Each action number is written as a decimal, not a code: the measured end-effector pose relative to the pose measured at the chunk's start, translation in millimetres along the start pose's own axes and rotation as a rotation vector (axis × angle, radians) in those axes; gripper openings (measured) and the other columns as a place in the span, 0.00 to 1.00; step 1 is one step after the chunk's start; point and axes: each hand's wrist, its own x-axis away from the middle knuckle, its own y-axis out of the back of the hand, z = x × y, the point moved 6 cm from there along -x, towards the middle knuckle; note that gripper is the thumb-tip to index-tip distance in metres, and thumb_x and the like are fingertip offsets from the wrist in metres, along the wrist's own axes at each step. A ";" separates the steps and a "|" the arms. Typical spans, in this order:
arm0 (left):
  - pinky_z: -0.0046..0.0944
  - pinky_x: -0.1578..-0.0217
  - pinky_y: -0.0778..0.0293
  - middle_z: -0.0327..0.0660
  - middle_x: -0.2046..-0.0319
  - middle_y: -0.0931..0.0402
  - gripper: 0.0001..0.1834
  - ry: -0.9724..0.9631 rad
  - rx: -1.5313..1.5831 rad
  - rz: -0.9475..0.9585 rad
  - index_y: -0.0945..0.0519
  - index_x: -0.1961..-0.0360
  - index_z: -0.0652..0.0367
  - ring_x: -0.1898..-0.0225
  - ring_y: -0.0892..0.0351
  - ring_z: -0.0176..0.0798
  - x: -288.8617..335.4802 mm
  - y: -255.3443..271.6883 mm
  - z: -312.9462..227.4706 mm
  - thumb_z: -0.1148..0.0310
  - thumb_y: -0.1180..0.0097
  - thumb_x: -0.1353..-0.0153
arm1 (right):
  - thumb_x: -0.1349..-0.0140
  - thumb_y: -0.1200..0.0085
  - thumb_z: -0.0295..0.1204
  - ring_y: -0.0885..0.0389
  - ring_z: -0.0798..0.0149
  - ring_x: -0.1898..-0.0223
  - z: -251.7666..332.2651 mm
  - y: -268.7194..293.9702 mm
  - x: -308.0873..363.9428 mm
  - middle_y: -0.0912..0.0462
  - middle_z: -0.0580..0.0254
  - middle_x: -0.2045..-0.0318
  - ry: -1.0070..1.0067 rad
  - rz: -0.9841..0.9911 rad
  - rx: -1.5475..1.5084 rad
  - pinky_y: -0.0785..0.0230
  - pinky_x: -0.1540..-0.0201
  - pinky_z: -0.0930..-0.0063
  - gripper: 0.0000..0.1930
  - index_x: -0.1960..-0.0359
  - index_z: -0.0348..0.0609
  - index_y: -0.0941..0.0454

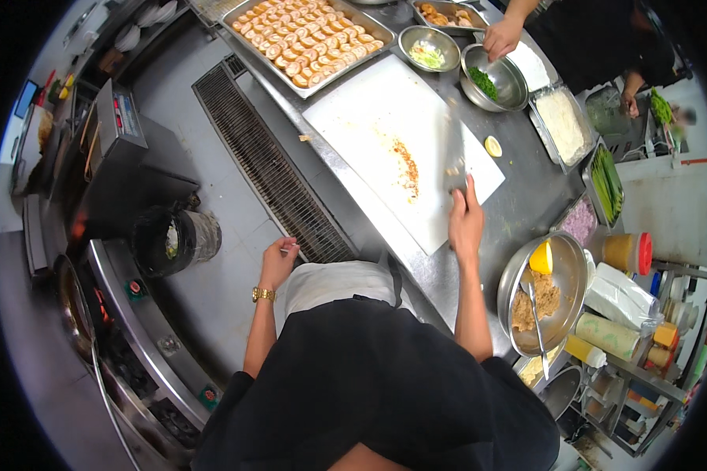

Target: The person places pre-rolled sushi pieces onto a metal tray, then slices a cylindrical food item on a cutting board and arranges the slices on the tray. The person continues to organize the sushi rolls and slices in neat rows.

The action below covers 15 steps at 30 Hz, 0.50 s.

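My right hand is closed round the handle of a broad-bladed knife; its blade is smeared by motion over the right part of a white cutting board. Reddish-brown chopped bits lie in a streak on the board, left of the blade. Beyond the blade a cut lemon piece rests near the board's right edge. My left hand hangs beside my white apron, away from the table, its fingers curled together; whether anything small is in them is hidden.
A tray of sliced rolls stands at the far left. Another person's hand reaches over a bowl of chopped greens. A steel bowl with brown mixture and a spoon sits at right. Behind my left side are a bin and a lit stove.
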 end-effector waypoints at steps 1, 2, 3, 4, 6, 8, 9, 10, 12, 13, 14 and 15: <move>0.39 0.58 0.16 0.43 0.61 0.09 0.16 -0.018 -0.014 -0.007 0.10 0.46 0.65 0.63 0.10 0.37 0.2 -3.1 2.8 0.64 0.33 0.26 | 0.16 0.50 0.36 0.16 0.61 0.65 -11.4 5.1 29.7 0.11 0.51 0.63 -0.092 -0.059 -0.070 0.23 0.57 0.61 0.30 0.15 0.51 0.33; 0.39 0.58 0.16 0.43 0.61 0.09 0.16 -0.004 -0.036 0.022 0.11 0.46 0.65 0.64 0.11 0.36 1.2 -7.1 10.8 0.64 0.33 0.26 | 0.16 0.52 0.36 0.19 0.66 0.67 -24.6 6.5 59.0 0.13 0.53 0.66 -0.240 -0.107 -0.157 0.25 0.60 0.64 0.31 0.14 0.48 0.36; 0.39 0.59 0.16 0.43 0.62 0.09 0.16 0.001 -0.059 0.049 0.11 0.46 0.66 0.65 0.11 0.36 4.6 -11.3 21.2 0.64 0.33 0.26 | 0.15 0.52 0.35 0.22 0.68 0.69 -30.7 9.0 89.1 0.16 0.58 0.67 -0.278 -0.098 -0.193 0.26 0.62 0.66 0.31 0.14 0.46 0.37; 0.38 0.59 0.16 0.42 0.62 0.09 0.16 0.033 -0.092 0.083 0.11 0.46 0.66 0.66 0.11 0.35 8.8 -16.7 34.9 0.65 0.33 0.26 | 0.15 0.53 0.34 0.25 0.70 0.70 -38.1 3.8 116.6 0.19 0.62 0.69 -0.396 -0.072 -0.235 0.28 0.64 0.68 0.31 0.14 0.45 0.37; 0.40 0.58 0.16 0.45 0.62 0.09 0.16 0.046 -0.104 0.139 0.10 0.48 0.66 0.64 0.10 0.38 16.0 -15.1 62.3 0.63 0.33 0.27 | 0.14 0.53 0.34 0.30 0.75 0.74 -34.6 -19.5 143.9 0.24 0.69 0.73 -0.431 -0.129 -0.356 0.33 0.70 0.72 0.30 0.14 0.46 0.38; 0.45 0.54 0.15 0.50 0.60 0.08 0.17 0.153 -0.170 0.187 0.09 0.50 0.65 0.59 0.08 0.46 28.0 -8.7 95.0 0.61 0.31 0.29 | 0.13 0.54 0.34 0.34 0.79 0.76 -27.7 -44.2 159.0 0.29 0.74 0.75 -0.490 -0.187 -0.467 0.37 0.74 0.76 0.29 0.14 0.49 0.37; 0.47 0.53 0.15 0.51 0.60 0.08 0.18 0.106 -0.189 0.177 0.09 0.50 0.65 0.59 0.08 0.49 34.6 -1.7 104.9 0.60 0.31 0.29 | 0.13 0.54 0.34 0.34 0.79 0.76 -18.2 -56.1 156.4 0.28 0.73 0.75 -0.420 -0.150 -0.433 0.36 0.74 0.76 0.29 0.14 0.50 0.37; 0.47 0.52 0.15 0.51 0.60 0.08 0.18 0.109 -0.186 0.170 0.09 0.50 0.65 0.58 0.08 0.49 40.6 5.4 116.7 0.59 0.31 0.29 | 0.13 0.54 0.34 0.34 0.79 0.76 -9.9 -69.4 151.8 0.28 0.73 0.75 -0.398 -0.103 -0.413 0.36 0.73 0.76 0.29 0.14 0.51 0.36; 0.47 0.52 0.15 0.51 0.60 0.08 0.18 0.207 -0.198 0.155 0.09 0.50 0.65 0.57 0.07 0.49 52.4 24.0 146.5 0.59 0.32 0.28 | 0.13 0.53 0.34 0.27 0.72 0.70 15.5 -98.9 145.5 0.13 0.55 0.68 -0.313 -0.119 -0.322 0.29 0.63 0.68 0.29 0.14 0.50 0.37; 0.40 0.60 0.13 0.44 0.62 0.10 0.16 0.174 -0.232 0.138 0.11 0.49 0.68 0.65 0.11 0.36 58.9 34.0 157.5 0.64 0.33 0.25 | 0.13 0.53 0.34 0.26 0.69 0.70 21.8 -108.6 141.3 0.09 0.47 0.62 -0.320 -0.085 -0.294 0.28 0.60 0.65 0.29 0.15 0.48 0.36; 0.40 0.60 0.13 0.44 0.63 0.10 0.16 0.177 -0.168 0.101 0.11 0.49 0.68 0.65 0.11 0.36 69.5 40.8 169.9 0.64 0.34 0.25 | 0.13 0.53 0.34 0.25 0.68 0.70 24.9 -114.9 132.8 0.09 0.48 0.61 -0.347 -0.097 -0.335 0.27 0.60 0.65 0.29 0.15 0.47 0.36; 0.40 0.60 0.13 0.44 0.63 0.10 0.15 0.231 -0.121 0.069 0.11 0.50 0.68 0.66 0.11 0.36 80.7 51.9 185.8 0.64 0.34 0.25 | 0.13 0.53 0.34 0.25 0.68 0.70 28.9 -124.4 124.5 0.09 0.48 0.61 -0.367 -0.099 -0.397 0.27 0.60 0.65 0.29 0.15 0.47 0.36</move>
